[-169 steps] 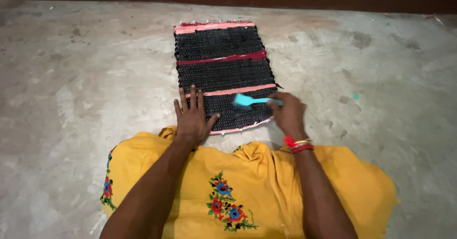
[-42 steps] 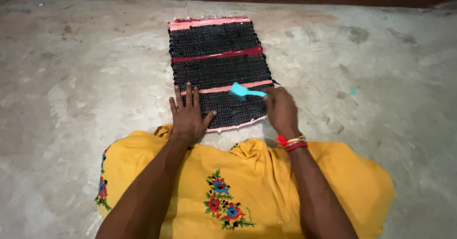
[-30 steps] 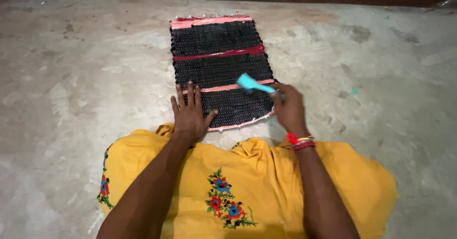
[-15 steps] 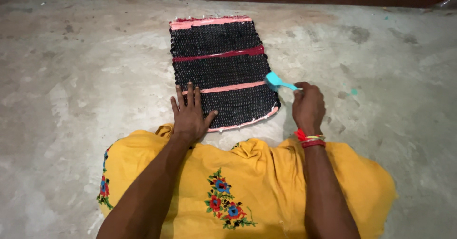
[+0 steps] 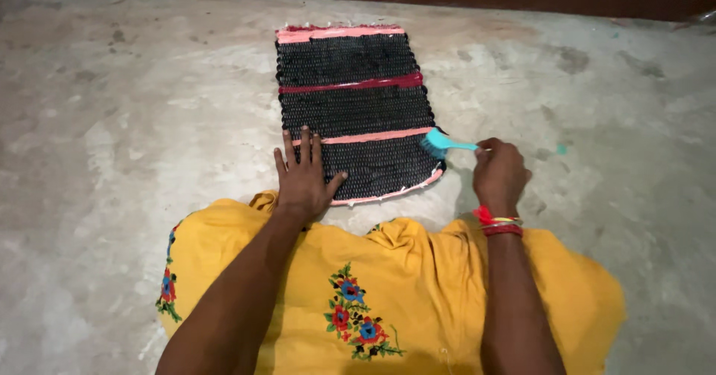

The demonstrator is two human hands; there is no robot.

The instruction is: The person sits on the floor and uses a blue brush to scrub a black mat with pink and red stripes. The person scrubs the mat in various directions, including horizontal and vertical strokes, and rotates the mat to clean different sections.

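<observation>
Head view is showing a grey concrete floor (image 5: 134, 121) bearing a black woven mat with pink stripes (image 5: 350, 99); the left hand (image 5: 302, 177) is pressing flat and open on it, the right hand (image 5: 498, 173) is gripping a turquoise plastic brush (image 5: 440, 142) at its edge.

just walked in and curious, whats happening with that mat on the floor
A person in a yellow embroidered garment works at a black woven mat with pink and red stripes lying flat on the grey concrete floor. The left hand presses flat on the mat's near left corner. The right hand grips a small turquoise plastic brush, whose head sits at the mat's right edge.
</observation>
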